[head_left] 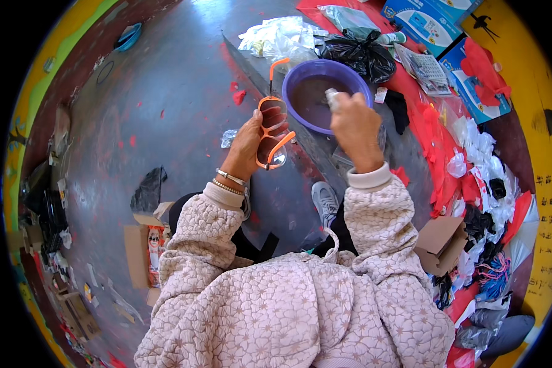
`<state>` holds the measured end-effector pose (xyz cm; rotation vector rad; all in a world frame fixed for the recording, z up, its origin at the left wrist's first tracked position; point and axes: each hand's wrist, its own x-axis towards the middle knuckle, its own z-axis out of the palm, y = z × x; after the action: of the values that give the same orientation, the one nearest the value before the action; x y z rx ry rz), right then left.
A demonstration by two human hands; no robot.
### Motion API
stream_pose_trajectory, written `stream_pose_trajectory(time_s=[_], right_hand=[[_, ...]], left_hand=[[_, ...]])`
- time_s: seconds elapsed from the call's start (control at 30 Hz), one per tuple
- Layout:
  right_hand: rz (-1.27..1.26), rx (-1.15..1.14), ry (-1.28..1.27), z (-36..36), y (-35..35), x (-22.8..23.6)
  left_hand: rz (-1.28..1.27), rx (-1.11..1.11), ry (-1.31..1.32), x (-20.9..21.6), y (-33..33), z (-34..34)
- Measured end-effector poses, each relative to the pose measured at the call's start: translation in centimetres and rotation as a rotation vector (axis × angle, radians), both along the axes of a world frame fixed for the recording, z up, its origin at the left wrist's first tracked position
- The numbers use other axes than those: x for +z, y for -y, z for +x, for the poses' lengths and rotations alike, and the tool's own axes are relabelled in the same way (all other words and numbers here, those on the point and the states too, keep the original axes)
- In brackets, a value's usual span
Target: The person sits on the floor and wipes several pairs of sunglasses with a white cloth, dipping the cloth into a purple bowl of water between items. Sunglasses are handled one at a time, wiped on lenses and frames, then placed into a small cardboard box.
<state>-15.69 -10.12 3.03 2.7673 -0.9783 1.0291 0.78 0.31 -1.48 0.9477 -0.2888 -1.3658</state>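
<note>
In the left hand (pixel 246 144) we see the sunglasses (pixel 267 145) firmly gripped, the fingers showing through the upper lens and the thumb at the frame's edge. We note a bright orange frame with two large, rounded, see-through lenses of dark tint; the lower lens turns paler toward its right edge. The sunglasses stand on end above the floor (pixel 165 110), just left of the basin (pixel 289 80). One orange arm points upward, with a dark section near its hinge; the other slants across the lower lens. We find the right hand (pixel 357 129) closed around a small white item (pixel 332 98) at the basin's lower right rim; blur prevents us from identifying it. The purple basin holds murky water (pixel 310 95). Beyond it we see a black plastic bag (pixel 359 58).
</note>
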Motion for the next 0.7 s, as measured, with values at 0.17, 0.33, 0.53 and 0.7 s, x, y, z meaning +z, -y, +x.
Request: stream_pose_trajectory(time_s=[0.17, 0.33, 0.53, 0.7], right_hand=[[0.043, 0.069, -0.020, 2.1, -1.4, -0.6], [0.071, 0.353, -0.124, 4.1, -3.3, -2.9], [1.211, 0.144, 0.652, -0.6, 2.7, -1.7], [1.463, 0.124, 0.701, -0.8, 2.4, -0.6]], left_hand=[[-0.058, -0.061, 0.018, -0.3, 0.3, -1.0], [-0.075, -0.141, 0.144, -2.1, 0.1, -0.4], [0.005, -0.122, -0.046, 0.6, -0.2, -0.7], [-0.037, -0.282, 0.159, 0.9, -0.5, -1.3]])
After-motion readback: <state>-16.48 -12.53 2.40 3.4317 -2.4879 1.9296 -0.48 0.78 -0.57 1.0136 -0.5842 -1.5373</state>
